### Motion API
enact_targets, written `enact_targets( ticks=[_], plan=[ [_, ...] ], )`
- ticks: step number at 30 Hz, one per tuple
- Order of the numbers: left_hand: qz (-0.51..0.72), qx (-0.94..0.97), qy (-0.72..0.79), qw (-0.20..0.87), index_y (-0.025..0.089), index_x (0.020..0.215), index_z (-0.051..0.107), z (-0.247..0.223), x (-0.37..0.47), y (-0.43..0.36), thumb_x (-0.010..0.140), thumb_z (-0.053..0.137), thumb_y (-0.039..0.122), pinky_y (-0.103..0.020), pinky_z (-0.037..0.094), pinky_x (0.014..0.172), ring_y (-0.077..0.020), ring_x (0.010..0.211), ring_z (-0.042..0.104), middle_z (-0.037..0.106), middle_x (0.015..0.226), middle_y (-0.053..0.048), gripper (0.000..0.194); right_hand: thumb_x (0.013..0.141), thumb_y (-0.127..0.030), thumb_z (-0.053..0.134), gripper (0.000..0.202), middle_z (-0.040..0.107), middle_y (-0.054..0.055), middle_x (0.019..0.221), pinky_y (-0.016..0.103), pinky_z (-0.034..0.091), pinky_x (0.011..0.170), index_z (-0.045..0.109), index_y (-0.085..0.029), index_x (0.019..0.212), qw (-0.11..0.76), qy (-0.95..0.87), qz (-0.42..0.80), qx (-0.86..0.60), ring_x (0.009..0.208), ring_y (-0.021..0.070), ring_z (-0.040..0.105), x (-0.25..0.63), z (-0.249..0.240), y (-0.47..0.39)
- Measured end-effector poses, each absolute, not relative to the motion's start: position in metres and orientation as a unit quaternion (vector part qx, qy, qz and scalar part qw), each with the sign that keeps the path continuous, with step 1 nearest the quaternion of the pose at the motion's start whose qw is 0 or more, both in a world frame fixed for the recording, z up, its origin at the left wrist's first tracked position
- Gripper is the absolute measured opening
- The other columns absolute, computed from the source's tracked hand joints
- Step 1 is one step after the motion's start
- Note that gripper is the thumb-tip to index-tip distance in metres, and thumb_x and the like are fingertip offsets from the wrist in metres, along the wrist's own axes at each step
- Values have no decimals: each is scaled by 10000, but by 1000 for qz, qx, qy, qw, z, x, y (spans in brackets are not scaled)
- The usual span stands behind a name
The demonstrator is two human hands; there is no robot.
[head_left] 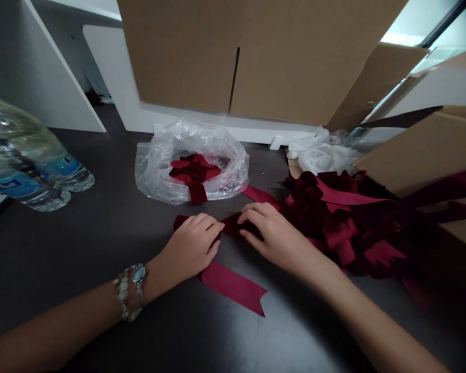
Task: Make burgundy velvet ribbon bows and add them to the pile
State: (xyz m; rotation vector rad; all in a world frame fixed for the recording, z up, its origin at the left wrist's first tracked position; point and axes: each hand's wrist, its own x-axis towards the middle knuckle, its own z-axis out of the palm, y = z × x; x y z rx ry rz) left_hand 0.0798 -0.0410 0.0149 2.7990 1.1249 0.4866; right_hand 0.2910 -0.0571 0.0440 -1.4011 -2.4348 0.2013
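Observation:
A dark red velvet ribbon [235,288] with a notched tail lies on the dark table in front of me. My left hand [196,239] is closed over its folded part, and the tail sticks out below the palm toward the lower right. Just right of it, my right hand [264,228] has its fingers curled on a darker stretch of the same red material, thumb and fingertips around it. The hands hide most of the fold. Behind them sits an opened clear plastic bag [151,173] holding folded red ribbon pieces [196,170], one strip hanging over its near rim.
A loose heap of red ribbons [339,233] spreads to the right, against a cardboard box [431,155]. Crumpled white plastic [322,150] lies behind the heap. Water bottles [31,160] stand at the left. A large cardboard sheet [279,62] rises at the back.

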Motion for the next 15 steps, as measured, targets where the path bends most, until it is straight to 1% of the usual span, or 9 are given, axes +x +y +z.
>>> enact_targets(
  ticks=[2,3,4,6,9,10,12,14,15],
  plan=[
    [155,913,373,59,153,1185,528,17,79,-45,860,538,173,-394,455,893,-241,1020,548,624,1082,-79,325,817,-184,647,221,614,99,1034,383,468,868,559,-170,1019,209,-855,105,-462,999,243,546,277,35,-52],
    [152,911,377,66,155,1198,513,19,78,-49,853,553,182,-394,456,901,-242,1035,544,619,1100,-79,348,817,-187,654,242,621,89,1021,374,476,851,543,-172,1030,221,-855,122,-453,981,234,556,273,28,-49],
    [149,908,387,68,155,1197,508,20,76,-53,845,568,193,-394,457,906,-245,1047,540,613,1117,-83,359,821,-185,653,232,628,79,1001,364,481,832,537,-176,1021,230,-854,135,-446,956,225,567,269,22,-45],
    [142,892,425,62,148,1145,526,21,70,-65,831,597,241,-409,467,893,-264,1043,543,603,1123,-102,335,849,-185,627,147,641,60,961,346,483,814,546,-186,972,250,-850,151,-438,916,205,585,268,10,-39],
    [108,863,489,58,137,1028,561,18,59,-84,833,585,332,-466,489,818,-299,944,577,618,1020,-127,276,880,-205,589,38,652,66,958,341,477,827,571,-187,908,269,-857,146,-414,934,202,592,271,-2,-34],
    [98,860,496,69,145,1003,565,17,57,-89,844,562,320,-471,492,800,-300,927,583,620,997,-123,237,888,-198,573,16,654,75,975,344,475,836,576,-184,895,268,-863,140,-404,953,206,593,272,-3,-34],
    [105,859,491,100,169,986,560,16,54,-93,867,490,238,-461,488,804,-286,932,588,621,983,-103,154,896,-175,547,42,658,91,1004,354,473,850,582,-179,873,261,-874,131,-389,980,215,596,273,-3,-35],
    [155,851,481,142,191,993,539,16,54,-91,868,431,157,-425,474,846,-253,967,585,615,1016,-82,168,895,-161,539,60,664,96,1009,359,471,860,584,-176,858,257,-878,128,-383,985,217,604,273,-2,-36],
    [184,838,484,172,198,989,522,17,55,-89,868,423,150,-395,475,846,-231,958,591,618,1011,-69,164,894,-159,541,62,668,96,1002,357,471,860,586,-175,855,258,-878,127,-382,979,215,607,272,-2,-36]
  ],
)
